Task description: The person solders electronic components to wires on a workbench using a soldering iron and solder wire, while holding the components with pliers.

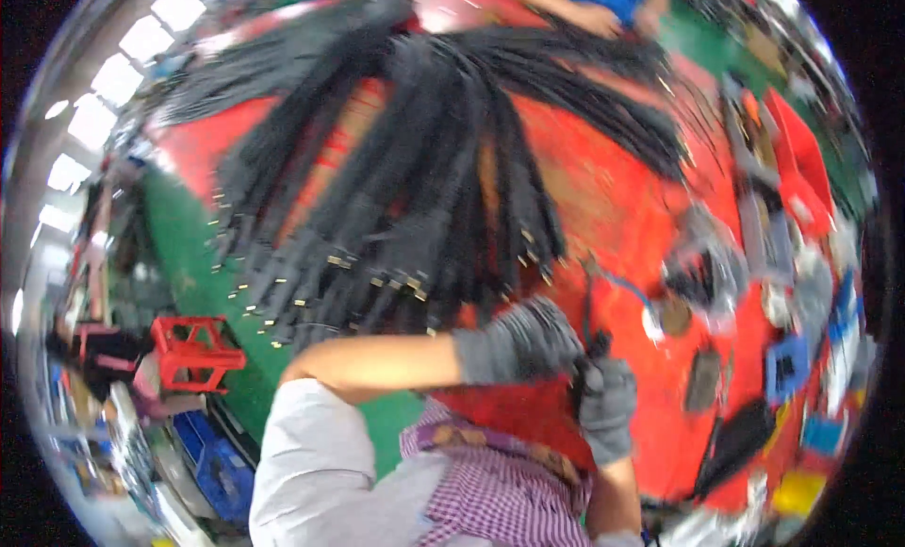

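My left hand (533, 341), in a grey knit glove, reaches across in front of my body with its fingers closed around something too blurred to name. Close beside it, my right hand (606, 401), gloved the same way, is wrapped around a slim black piece (598, 345) that sticks up above its fingers. The two hands almost meet over the near edge of the red table (617, 217). Beyond my left arm lie thick bundles of black cables (415, 160), fanned out with gold-coloured metal ends towards me.
A clear plastic bag (705, 269) with black parts lies at right, near a small round tin (675, 316). Further right are a blue holder (786, 369) and a red bin (799, 165). A red stool (198, 354) stands at left. Another person's arm (589, 19) rests across the table.
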A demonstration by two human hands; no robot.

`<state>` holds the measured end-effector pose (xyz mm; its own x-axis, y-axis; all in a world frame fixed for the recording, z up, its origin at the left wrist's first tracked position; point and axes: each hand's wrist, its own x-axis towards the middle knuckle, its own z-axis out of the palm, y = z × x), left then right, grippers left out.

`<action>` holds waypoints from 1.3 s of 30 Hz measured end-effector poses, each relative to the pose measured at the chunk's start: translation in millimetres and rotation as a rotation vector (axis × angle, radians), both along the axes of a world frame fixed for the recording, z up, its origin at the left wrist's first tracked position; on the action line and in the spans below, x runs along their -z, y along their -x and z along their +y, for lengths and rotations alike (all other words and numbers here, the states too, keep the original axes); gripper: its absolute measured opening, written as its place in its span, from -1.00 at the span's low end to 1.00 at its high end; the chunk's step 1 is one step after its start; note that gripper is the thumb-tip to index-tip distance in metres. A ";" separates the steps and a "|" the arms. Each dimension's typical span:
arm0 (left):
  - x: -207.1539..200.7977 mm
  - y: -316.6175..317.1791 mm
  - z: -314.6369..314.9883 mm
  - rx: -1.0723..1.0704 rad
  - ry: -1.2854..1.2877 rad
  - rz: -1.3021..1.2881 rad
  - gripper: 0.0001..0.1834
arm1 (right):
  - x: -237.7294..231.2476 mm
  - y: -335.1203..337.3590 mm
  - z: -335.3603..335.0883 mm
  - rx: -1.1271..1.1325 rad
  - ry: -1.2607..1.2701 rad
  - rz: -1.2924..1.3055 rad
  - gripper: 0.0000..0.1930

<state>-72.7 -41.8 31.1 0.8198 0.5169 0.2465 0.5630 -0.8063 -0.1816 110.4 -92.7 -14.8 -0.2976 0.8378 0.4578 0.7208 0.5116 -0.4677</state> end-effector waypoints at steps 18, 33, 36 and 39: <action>8.4 -0.9 -20.0 -0.108 -0.087 -0.144 -0.89 | 11.3 11.4 -1.0 -0.012 0.505 0.527 -0.75; 45.1 1.5 -22.2 -0.260 0.201 -0.171 -0.86 | -12.9 56.2 1.2 -0.285 0.121 0.217 -0.85; 61.5 15.3 -13.1 -0.258 0.474 -0.230 -0.87 | -11.7 69.0 1.2 -0.331 0.119 0.205 -0.85; 60.8 24.4 -10.6 -0.210 0.520 -0.254 -0.87 | -12.4 78.5 2.7 -0.349 0.110 0.197 -0.84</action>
<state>-97.1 -52.4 -29.7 0.6361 0.7660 0.0928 0.6936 -0.6203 0.3663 32.0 -90.1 -2.4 -0.4880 0.7494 0.4475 0.4042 0.6484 -0.6451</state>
